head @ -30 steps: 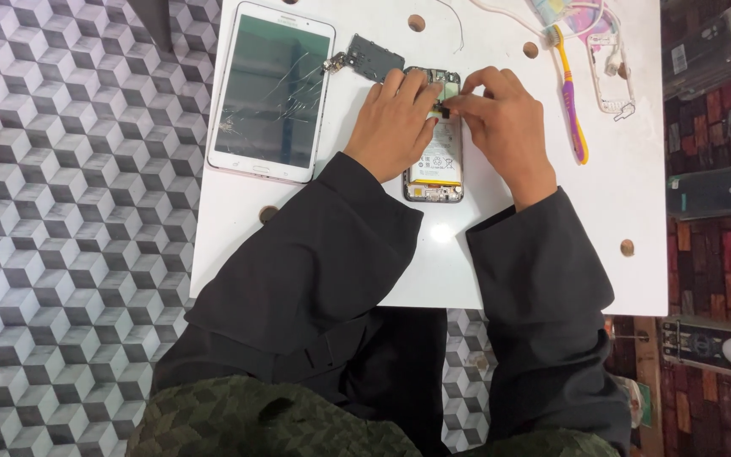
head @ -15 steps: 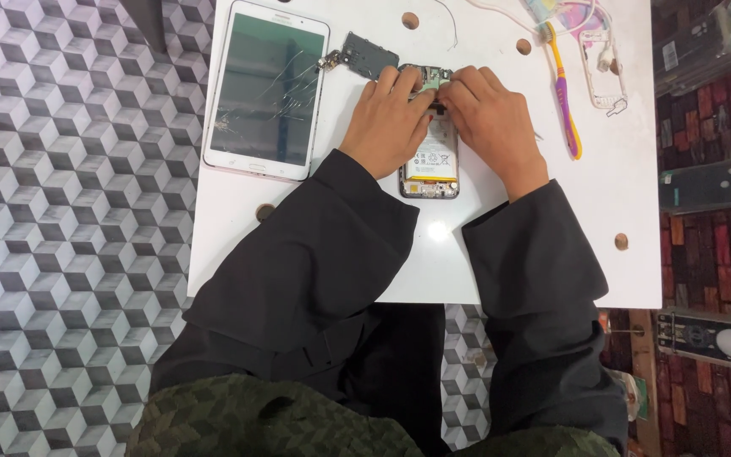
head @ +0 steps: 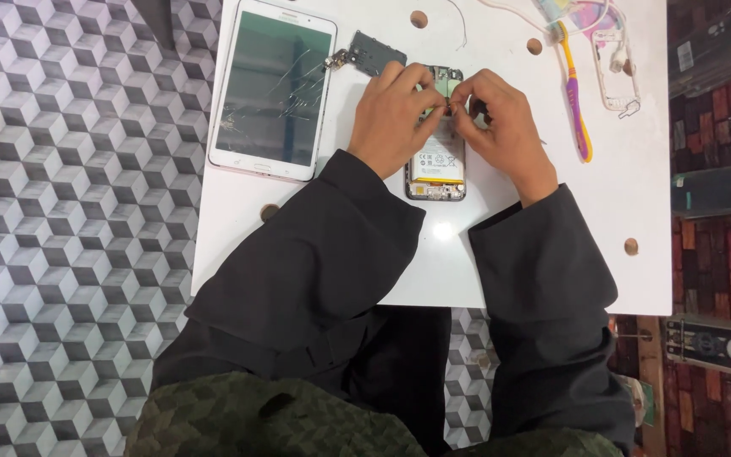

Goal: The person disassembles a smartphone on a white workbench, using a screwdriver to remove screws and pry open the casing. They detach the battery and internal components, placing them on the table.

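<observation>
White work table (head: 551,254) with several round holes, set over a floor of grey cube-pattern tiles, seen from above. At its centre lies an opened phone (head: 438,161), back cover off, the pale battery exposed and the circuit board at the far end. Both hands meet over that far end. The left hand (head: 392,114) rests across the phone's left edge, its fingers curled and pressed close together, thumb and forefinger closed in a pinch at the board. The right hand (head: 501,127) mirrors it from the other side, fingertips likewise drawn together in a pinch just beside the left's; what small part lies between them cannot be told at this size.

A dark plate-like part (head: 375,52) lies just beyond the left hand, and a white tablet with a cracked screen (head: 274,91) sits further left, apart from the phone. A purple-and-yellow toothbrush (head: 575,97) and a clear phone frame (head: 615,63) lie to the right, apart from the hands.

Judged from this pose, fine work on the board is best done as shown: wrists and heels of both hands braced on the table or the phone body, so only the fingertips move. Light, even pinch force would spare thin connectors, and the loose parts are best kept clear of the sleeves.
</observation>
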